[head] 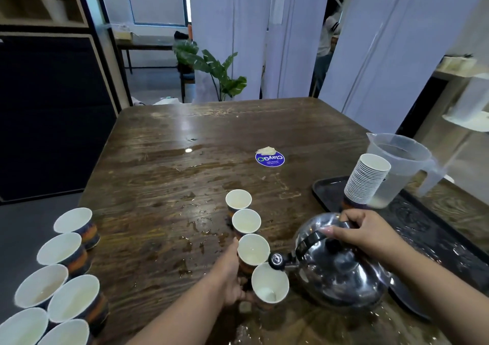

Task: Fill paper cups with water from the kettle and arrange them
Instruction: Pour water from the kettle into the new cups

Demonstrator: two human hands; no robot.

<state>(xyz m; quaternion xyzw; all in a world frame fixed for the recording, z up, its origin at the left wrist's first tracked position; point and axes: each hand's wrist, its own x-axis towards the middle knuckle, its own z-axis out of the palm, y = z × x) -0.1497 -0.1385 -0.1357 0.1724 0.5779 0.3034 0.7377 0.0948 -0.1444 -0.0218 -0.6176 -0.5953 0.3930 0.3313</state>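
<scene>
A row of several paper cups runs down the middle of the wet wooden table [164,191], from the far cup [238,199] to the nearest cup [270,283]. My right hand [370,232] grips the black handle of a shiny steel kettle [341,273], tilted so its spout sits over the nearest cup's rim. A little water lies in that cup's bottom. My left hand [232,278] holds the nearest cup from the left, fingers also against the third cup [253,249].
Several more cups [63,249] cluster at the table's left edge. A stack of empty cups [366,179] and a clear plastic jug [399,164] stand on a black tray [328,191] at right. A blue round sticker [270,158] lies mid-table. Water is spilled across the wood.
</scene>
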